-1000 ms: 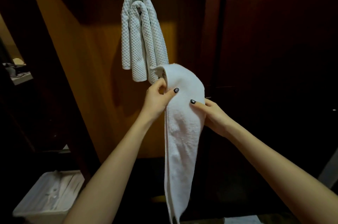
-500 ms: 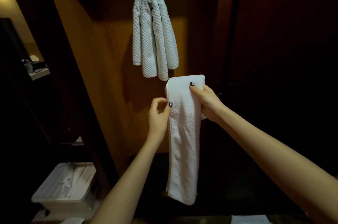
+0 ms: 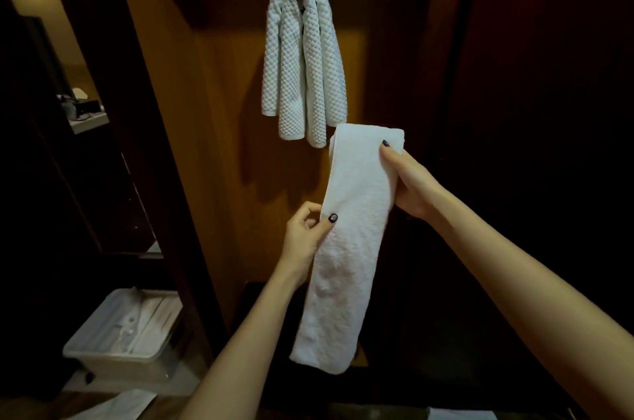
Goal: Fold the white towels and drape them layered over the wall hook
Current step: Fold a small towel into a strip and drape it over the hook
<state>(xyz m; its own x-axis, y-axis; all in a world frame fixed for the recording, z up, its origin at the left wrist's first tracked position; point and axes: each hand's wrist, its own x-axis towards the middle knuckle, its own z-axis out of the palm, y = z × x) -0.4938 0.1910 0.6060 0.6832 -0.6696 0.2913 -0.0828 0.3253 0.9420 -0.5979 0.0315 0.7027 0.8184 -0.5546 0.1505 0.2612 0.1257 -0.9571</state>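
Observation:
Two waffle-textured white towels (image 3: 303, 59) hang layered over a hook on the wooden wall, the hook itself hidden under them. Below and to their right I hold a smooth white towel (image 3: 346, 248) folded into a long narrow strip that hangs straight down. My right hand (image 3: 408, 179) grips its upper right edge near the top fold, thumb on the front. My left hand (image 3: 308, 234) pinches the left edge lower down, thumb on the front of the cloth.
An orange-brown wooden panel (image 3: 219, 179) backs the hook inside a dark wardrobe recess. A white plastic bin (image 3: 120, 340) stands on the floor at lower left. Dark doors fill the right side. A shelf with small items (image 3: 85, 110) is at far left.
The strip now hangs folded shorter, its lower end higher than a second ago. My right hand rose to the top edge; my left hand slid down the left edge.

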